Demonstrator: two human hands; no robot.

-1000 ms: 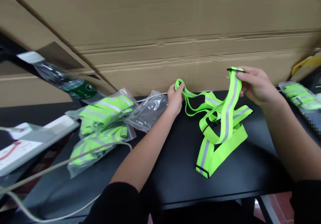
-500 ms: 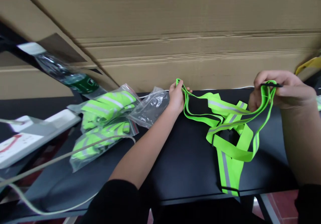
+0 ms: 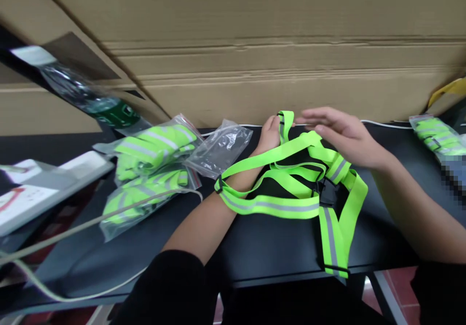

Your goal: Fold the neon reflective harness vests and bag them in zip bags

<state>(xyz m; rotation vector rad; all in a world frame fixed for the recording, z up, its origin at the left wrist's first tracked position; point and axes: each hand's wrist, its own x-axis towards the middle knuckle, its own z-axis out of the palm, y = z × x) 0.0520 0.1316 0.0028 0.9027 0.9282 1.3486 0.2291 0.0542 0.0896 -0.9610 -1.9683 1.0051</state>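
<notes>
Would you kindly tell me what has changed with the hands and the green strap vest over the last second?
The right hand let go of its strap end and moved left, now flat and open on the vest. A strap now lies across the left forearm; the left hand still pinches its loop. The bagged vests stayed put.

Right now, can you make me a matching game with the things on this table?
Things:
1. neon strap vest
2. empty clear bag
3. bottle
4. left hand

Places or states:
A. lying tilted at the far left
B. pinching a strap loop by the cardboard wall
C. draped over a forearm
D. crumpled beside the packed bags

Pairs: 1-C, 2-D, 3-A, 4-B
</notes>
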